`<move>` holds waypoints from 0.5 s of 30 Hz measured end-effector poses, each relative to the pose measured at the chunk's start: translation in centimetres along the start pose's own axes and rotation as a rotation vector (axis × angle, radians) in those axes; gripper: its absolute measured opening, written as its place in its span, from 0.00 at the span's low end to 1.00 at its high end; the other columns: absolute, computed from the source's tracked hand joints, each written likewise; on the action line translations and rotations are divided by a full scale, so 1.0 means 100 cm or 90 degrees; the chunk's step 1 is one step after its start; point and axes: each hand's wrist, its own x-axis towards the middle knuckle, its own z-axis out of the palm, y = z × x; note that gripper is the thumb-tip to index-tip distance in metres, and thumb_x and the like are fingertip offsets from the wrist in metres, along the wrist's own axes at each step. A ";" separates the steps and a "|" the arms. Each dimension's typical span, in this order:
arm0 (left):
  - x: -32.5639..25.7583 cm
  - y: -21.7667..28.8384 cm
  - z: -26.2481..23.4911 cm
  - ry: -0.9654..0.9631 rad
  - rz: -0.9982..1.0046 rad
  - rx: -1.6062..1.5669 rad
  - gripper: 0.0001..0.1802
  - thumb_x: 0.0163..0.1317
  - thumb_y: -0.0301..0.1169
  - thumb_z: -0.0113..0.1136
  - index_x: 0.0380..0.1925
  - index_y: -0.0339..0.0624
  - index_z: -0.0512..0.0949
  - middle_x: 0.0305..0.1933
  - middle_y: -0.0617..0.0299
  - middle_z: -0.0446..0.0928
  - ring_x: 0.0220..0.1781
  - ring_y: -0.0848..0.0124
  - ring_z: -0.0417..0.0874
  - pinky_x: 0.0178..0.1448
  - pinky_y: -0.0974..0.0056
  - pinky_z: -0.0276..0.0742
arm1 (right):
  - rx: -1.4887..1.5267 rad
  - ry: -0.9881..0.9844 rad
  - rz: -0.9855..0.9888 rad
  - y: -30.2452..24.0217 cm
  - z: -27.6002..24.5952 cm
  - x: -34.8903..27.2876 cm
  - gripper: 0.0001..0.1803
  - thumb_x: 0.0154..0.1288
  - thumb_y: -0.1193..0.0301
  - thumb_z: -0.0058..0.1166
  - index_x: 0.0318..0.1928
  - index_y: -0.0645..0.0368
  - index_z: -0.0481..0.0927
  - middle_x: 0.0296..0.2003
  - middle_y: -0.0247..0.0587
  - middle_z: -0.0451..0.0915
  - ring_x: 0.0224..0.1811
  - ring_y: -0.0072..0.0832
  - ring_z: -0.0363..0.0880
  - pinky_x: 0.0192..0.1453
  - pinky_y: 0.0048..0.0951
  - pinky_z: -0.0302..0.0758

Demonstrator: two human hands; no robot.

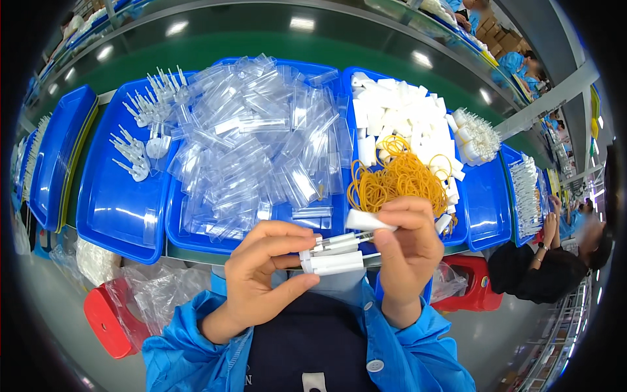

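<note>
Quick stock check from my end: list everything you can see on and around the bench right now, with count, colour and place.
Blue plastic trays: several, blue, side by side across the bench.
Clear plastic sleeves: a large pile, transparent, centre tray.
White pronged plastic parts: many, white, left tray.
White rectangular blocks: a heap, white, right tray.
Yellow rubber bands: a tangle, yellow, front of the right tray.
White bristly parts: a cluster, white, right of the blocks.
Red plastic stools: two, red, on the floor either side.
Co-worker in dark clothing: one, far right.
Small white and clear assembly: one bundle, between both hands.
Left hand: fingers on the assembly.
Right hand: fingers on the assembly.
</note>
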 end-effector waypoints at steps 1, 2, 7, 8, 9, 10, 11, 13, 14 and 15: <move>0.000 0.000 -0.002 -0.008 0.007 0.028 0.21 0.52 0.16 0.67 0.48 0.28 0.77 0.51 0.47 0.73 0.54 0.59 0.80 0.58 0.59 0.82 | -0.032 0.004 -0.011 0.000 -0.005 0.001 0.11 0.60 0.83 0.57 0.45 0.68 0.77 0.42 0.47 0.76 0.44 0.29 0.76 0.51 0.27 0.72; 0.001 0.000 -0.003 -0.013 0.016 0.061 0.22 0.51 0.16 0.68 0.48 0.29 0.77 0.51 0.47 0.73 0.54 0.59 0.80 0.58 0.59 0.83 | -0.004 0.056 0.067 -0.005 -0.008 0.001 0.10 0.60 0.82 0.57 0.43 0.65 0.77 0.40 0.46 0.78 0.44 0.29 0.77 0.56 0.32 0.72; 0.001 -0.001 -0.006 -0.006 0.028 0.159 0.24 0.48 0.17 0.71 0.49 0.31 0.78 0.52 0.48 0.74 0.54 0.59 0.80 0.55 0.62 0.84 | 0.065 0.078 0.080 -0.008 -0.019 0.007 0.05 0.59 0.81 0.59 0.36 0.62 0.79 0.35 0.42 0.81 0.42 0.28 0.80 0.70 0.48 0.59; 0.001 -0.001 -0.006 -0.002 0.033 0.169 0.24 0.48 0.17 0.71 0.48 0.31 0.78 0.51 0.48 0.74 0.54 0.59 0.81 0.54 0.62 0.84 | 0.050 0.063 0.100 -0.009 -0.021 0.007 0.05 0.58 0.81 0.59 0.36 0.62 0.79 0.35 0.42 0.82 0.42 0.28 0.80 0.71 0.49 0.57; 0.000 0.000 -0.005 0.002 0.039 0.180 0.24 0.47 0.18 0.71 0.48 0.31 0.78 0.51 0.48 0.74 0.53 0.59 0.81 0.54 0.62 0.84 | 0.034 0.048 0.119 -0.010 -0.023 0.006 0.05 0.58 0.81 0.59 0.36 0.62 0.79 0.35 0.42 0.82 0.41 0.28 0.80 0.72 0.49 0.55; 0.000 0.000 -0.005 0.007 0.044 0.190 0.24 0.47 0.18 0.72 0.48 0.31 0.79 0.51 0.48 0.75 0.53 0.59 0.81 0.53 0.63 0.84 | 0.021 0.039 0.131 -0.009 -0.025 0.005 0.06 0.57 0.80 0.60 0.36 0.62 0.80 0.35 0.42 0.83 0.42 0.28 0.81 0.72 0.50 0.54; 0.000 -0.001 -0.005 0.007 0.054 0.205 0.24 0.47 0.18 0.72 0.47 0.31 0.79 0.51 0.48 0.75 0.52 0.59 0.81 0.53 0.63 0.83 | 0.008 0.030 0.142 -0.006 -0.027 0.004 0.06 0.57 0.80 0.61 0.36 0.62 0.81 0.35 0.42 0.83 0.42 0.28 0.81 0.73 0.50 0.52; -0.001 -0.002 -0.007 0.009 0.074 0.237 0.23 0.46 0.19 0.73 0.46 0.31 0.80 0.50 0.48 0.75 0.51 0.59 0.82 0.52 0.63 0.82 | -0.015 0.013 0.156 -0.006 -0.027 0.003 0.07 0.55 0.80 0.63 0.36 0.62 0.83 0.36 0.41 0.84 0.43 0.28 0.82 0.73 0.51 0.50; -0.001 -0.001 -0.007 0.002 0.081 0.252 0.24 0.46 0.19 0.73 0.46 0.31 0.80 0.50 0.48 0.75 0.51 0.59 0.82 0.52 0.62 0.82 | -0.024 0.006 0.159 -0.008 -0.026 0.003 0.07 0.54 0.80 0.64 0.36 0.62 0.84 0.37 0.41 0.84 0.44 0.28 0.82 0.73 0.51 0.50; 0.000 0.001 -0.008 -0.004 0.088 0.267 0.24 0.46 0.20 0.73 0.47 0.31 0.80 0.50 0.48 0.75 0.51 0.59 0.82 0.52 0.62 0.81 | -0.033 -0.002 0.162 -0.009 -0.025 0.003 0.08 0.53 0.79 0.65 0.36 0.62 0.85 0.37 0.40 0.85 0.44 0.28 0.82 0.73 0.51 0.49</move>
